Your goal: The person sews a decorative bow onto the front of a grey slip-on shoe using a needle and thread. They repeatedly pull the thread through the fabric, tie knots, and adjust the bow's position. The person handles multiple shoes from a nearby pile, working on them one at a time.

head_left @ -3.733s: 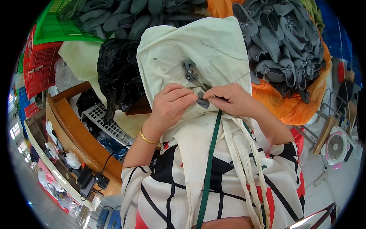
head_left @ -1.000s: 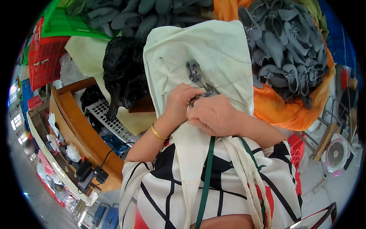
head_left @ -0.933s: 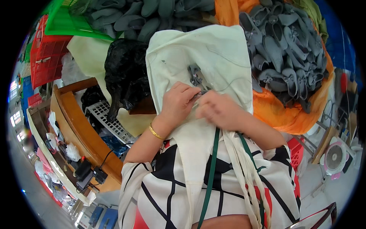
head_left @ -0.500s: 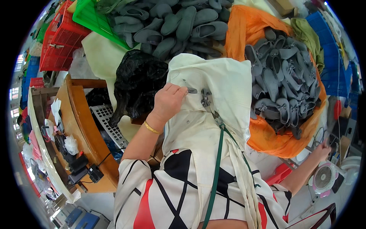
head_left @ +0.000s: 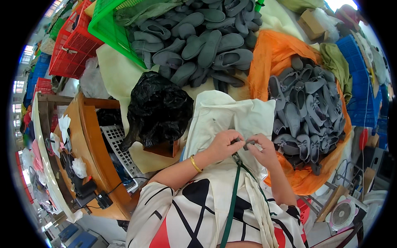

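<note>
Over my lap lies a cream cloth point(head_left: 215, 115). Above it my left hand point(head_left: 225, 144) and my right hand point(head_left: 263, 151) meet, both closed in a pinch. A small dark grey piece point(head_left: 249, 144) shows between their fingertips, partly covered; its exact kind is too small to make out. Just below the fingers lies a dark metal object point(head_left: 236, 156) at the top of a green cord point(head_left: 234, 194), which runs down over the cloth. A gold bracelet point(head_left: 195, 163) circles my left wrist.
Grey shoes point(head_left: 206, 47) are heaped ahead by a green crate point(head_left: 99, 29). More grey shoes point(head_left: 310, 107) fill an orange bag point(head_left: 264, 53) at right. A black plastic bag point(head_left: 159, 107) sits left of the cloth, near a wooden table point(head_left: 91, 153). A fan point(head_left: 342, 215) stands lower right.
My right hand has come in from the far right to meet my left hand. The left hand has moved right and nearer to me. The whole view has shifted with the head.
</note>
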`<state>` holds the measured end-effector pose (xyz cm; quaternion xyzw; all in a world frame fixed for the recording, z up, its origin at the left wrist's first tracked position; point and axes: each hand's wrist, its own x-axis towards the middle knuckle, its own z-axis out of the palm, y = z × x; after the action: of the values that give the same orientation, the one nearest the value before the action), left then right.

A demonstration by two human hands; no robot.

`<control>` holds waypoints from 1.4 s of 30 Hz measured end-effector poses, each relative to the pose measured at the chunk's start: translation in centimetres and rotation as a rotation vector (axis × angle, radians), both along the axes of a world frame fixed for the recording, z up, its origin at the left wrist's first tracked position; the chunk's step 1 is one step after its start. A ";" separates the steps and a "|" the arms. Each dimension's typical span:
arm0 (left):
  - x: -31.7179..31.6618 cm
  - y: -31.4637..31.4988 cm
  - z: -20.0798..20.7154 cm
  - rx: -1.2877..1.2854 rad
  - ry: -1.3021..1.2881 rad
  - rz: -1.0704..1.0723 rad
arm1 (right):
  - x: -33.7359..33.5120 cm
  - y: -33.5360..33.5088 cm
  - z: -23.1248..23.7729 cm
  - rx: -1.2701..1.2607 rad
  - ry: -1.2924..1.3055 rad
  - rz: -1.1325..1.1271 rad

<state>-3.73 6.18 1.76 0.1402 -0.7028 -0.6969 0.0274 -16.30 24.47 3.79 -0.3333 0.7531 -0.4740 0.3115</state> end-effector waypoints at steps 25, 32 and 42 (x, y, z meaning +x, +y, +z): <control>-36.2 -18.5 -28.4 -0.147 -0.081 0.445 | -9.3 -5.7 -7.2 0.033 0.462 -0.392; -37.9 -18.0 -22.4 0.648 -0.218 0.182 | -9.7 -4.7 -7.7 -0.034 0.458 -0.410; -13.0 -15.9 0.3 0.379 -0.193 0.378 | -8.0 -5.1 -7.0 -0.081 0.404 -0.511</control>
<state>-16.73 -9.74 2.04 0.3370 -0.5207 -0.7818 0.0634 -24.32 19.39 -3.20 -0.2331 0.8394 -0.4909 0.0132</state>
